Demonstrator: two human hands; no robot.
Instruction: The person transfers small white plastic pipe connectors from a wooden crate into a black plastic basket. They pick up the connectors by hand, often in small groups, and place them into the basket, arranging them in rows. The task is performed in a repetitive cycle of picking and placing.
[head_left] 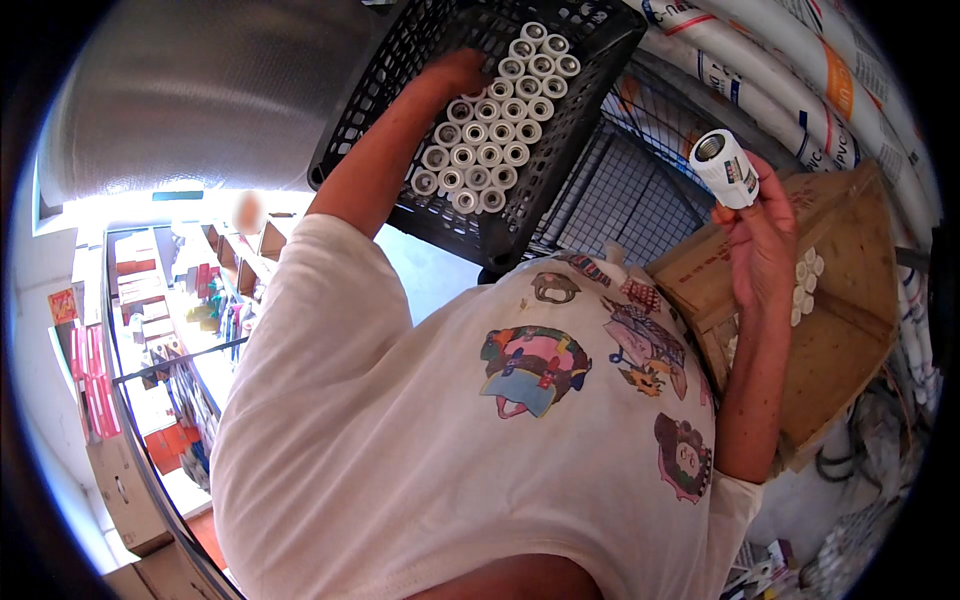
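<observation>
My right hand, raised on the right, grips a white plastic pipe fitting between thumb and fingers. The fitting tilts toward me, showing a threaded metal opening at its upper end and a small label on its side. My left hand reaches into a black plastic crate. Its fingers are curled down beside the white pipe fittings, and what they hold, if anything, is hidden. The fittings stand upright in tight staggered rows, their round openings facing up.
An open cardboard box on the right holds more white fittings. Long wrapped pipes lie at the upper right. A black wire mesh rack stands beside the crate. Stocked shelves are at the left.
</observation>
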